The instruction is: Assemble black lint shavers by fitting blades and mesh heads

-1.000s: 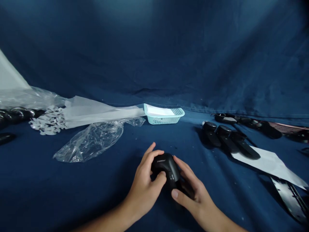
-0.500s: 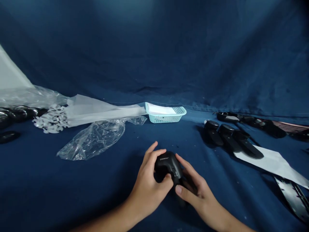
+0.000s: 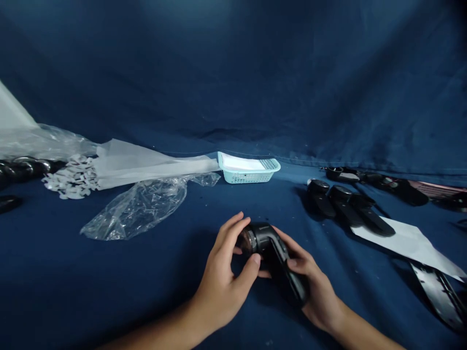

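Note:
A black fabric shaver (image 3: 279,257), with a bent head and a long handle, is held between my two hands above the blue cloth. My left hand (image 3: 226,270) is curled round the head end, fingers and thumb at the ribbed ring (image 3: 252,241) and the dark see-through cover (image 3: 243,243). The handle lies in my right hand (image 3: 317,287), its thumb resting on the side and its other fingers partly hidden behind. The handle slants down to the right.
A pale blue basket (image 3: 250,178) with white paper stands at the back. Clear plastic (image 3: 136,209) and white sheeting (image 3: 153,164) lie left. Several black shavers (image 3: 345,204) rest at right, partly over white paper (image 3: 412,243), with a metal-looking piece (image 3: 436,291) nearer me.
The shaver has been turned: its head now points left into my left hand and its handle shows along its length. My right hand has shifted right and down along the handle.

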Demonstrator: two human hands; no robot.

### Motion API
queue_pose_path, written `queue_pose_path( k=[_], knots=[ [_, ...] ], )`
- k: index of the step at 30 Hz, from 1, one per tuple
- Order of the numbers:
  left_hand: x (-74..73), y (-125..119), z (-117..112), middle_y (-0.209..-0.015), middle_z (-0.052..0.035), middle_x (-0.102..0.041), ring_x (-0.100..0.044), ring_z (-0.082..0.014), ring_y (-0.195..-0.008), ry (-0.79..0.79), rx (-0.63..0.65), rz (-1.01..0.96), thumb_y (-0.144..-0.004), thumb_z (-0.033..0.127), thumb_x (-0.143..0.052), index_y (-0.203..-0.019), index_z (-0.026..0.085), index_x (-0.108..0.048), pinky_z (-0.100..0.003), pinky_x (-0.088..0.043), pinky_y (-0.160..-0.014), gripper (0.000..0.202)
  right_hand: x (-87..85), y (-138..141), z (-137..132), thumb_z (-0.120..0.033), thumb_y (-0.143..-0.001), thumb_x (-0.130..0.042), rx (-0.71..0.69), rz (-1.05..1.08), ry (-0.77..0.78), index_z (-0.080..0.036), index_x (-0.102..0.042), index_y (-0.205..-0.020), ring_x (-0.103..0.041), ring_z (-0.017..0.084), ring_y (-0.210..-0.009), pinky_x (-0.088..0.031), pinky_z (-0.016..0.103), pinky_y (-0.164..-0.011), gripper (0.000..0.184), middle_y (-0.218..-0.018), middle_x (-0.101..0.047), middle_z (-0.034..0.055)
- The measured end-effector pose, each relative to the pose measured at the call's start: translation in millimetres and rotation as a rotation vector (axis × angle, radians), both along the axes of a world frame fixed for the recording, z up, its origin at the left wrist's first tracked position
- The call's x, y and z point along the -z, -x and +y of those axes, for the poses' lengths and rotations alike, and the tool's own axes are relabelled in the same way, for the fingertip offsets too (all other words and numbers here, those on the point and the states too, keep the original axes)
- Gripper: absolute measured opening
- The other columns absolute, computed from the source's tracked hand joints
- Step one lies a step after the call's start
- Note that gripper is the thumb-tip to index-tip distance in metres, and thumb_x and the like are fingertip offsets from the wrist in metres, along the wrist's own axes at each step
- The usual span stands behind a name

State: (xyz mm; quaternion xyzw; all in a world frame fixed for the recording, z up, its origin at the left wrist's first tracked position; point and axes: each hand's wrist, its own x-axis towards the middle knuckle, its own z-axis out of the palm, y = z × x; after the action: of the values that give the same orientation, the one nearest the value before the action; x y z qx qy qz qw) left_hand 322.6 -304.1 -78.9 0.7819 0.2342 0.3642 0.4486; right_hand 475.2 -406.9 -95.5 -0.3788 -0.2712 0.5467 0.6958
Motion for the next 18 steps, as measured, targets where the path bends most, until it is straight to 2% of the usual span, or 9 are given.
queue_pose_path(
  k=[3,7,10,13,15,18],
  knots=[
    [1.3,0.2,-0.9,-0.147,-0.0053,-0.036,-0.044,-0.0263,-0.127,-0.066,-0.026,-0.017,-0.089,0.021,-0.056,-0.138,0.032,-0.039,-0.039,-0.054,-0.090,0.053,-4.2,-4.3,2.4,-0.024,-0.083,-0.048,-0.031,0.129,0.014,-0.022,-0.057,-0.128,-0.062,0.031,-0.109,-0.048,0.054,-0.092,0.046,-0.114,-0.069,0.0099],
    [2.6,0.7,-0.2,-0.144,-0.0065,-0.041,-0.046,-0.0258,-0.126,-0.132,-0.024,-0.019,-0.088,0.020,-0.057,-0.137,0.029,-0.041,-0.039,-0.054,-0.089,0.052,-10.8,-8.8,5.1,-0.029,-0.087,-0.039,-0.133,0.241,0.070,-0.015,-0.060,-0.124,-0.066,0.030,-0.104,-0.055,0.043,-0.080,0.045,-0.114,-0.068,0.0129],
    [2.8,0.2,2.7,-0.140,-0.0075,-0.045,-0.047,-0.0262,-0.124,-0.166,-0.035,-0.031,-0.089,0.020,-0.056,-0.134,0.029,-0.044,-0.040,-0.054,-0.088,0.048,-12.6,-9.4,5.5,-0.033,-0.091,-0.033,-0.223,0.272,0.050,-0.012,-0.060,-0.121,-0.068,0.030,-0.098,-0.057,0.037,-0.067,0.046,-0.110,-0.069,0.0159],
    [1.3,0.7,6.5,-0.136,-0.0084,-0.047,-0.049,-0.0258,-0.122,-0.201,-0.061,-0.048,-0.088,0.021,-0.058,-0.132,0.027,-0.045,-0.040,-0.054,-0.087,0.045,-11.7,-8.4,3.7,-0.035,-0.093,-0.033,-0.293,0.247,0.027,-0.015,-0.054,-0.127,-0.070,0.029,-0.089,-0.057,0.035,-0.059,0.045,-0.106,-0.070,0.0152],
    [-0.8,2.8,8.3,-0.135,-0.0088,-0.047,-0.048,-0.0257,-0.123,-0.280,-0.067,-0.039,-0.088,0.022,-0.060,-0.131,0.026,-0.045,-0.042,-0.051,-0.093,0.046,-10.5,-8.1,1.7,-0.035,-0.092,-0.040,-0.317,0.205,0.022,-0.020,-0.045,-0.135,-0.070,0.028,-0.088,-0.056,0.035,-0.061,0.046,-0.107,-0.069,0.0133],
    [-4.1,7.2,9.8,-0.136,-0.0096,-0.045,-0.046,-0.0266,-0.125,-0.428,-0.057,0.002,-0.086,0.023,-0.062,-0.133,0.026,-0.042,-0.046,-0.044,-0.102,0.051,-8.6,-8.8,-0.8,-0.034,-0.087,-0.052,-0.333,0.145,0.003,-0.027,-0.032,-0.144,-0.068,0.029,-0.094,-0.056,0.038,-0.068,0.060,-0.111,-0.068,0.0115]
  ],
)
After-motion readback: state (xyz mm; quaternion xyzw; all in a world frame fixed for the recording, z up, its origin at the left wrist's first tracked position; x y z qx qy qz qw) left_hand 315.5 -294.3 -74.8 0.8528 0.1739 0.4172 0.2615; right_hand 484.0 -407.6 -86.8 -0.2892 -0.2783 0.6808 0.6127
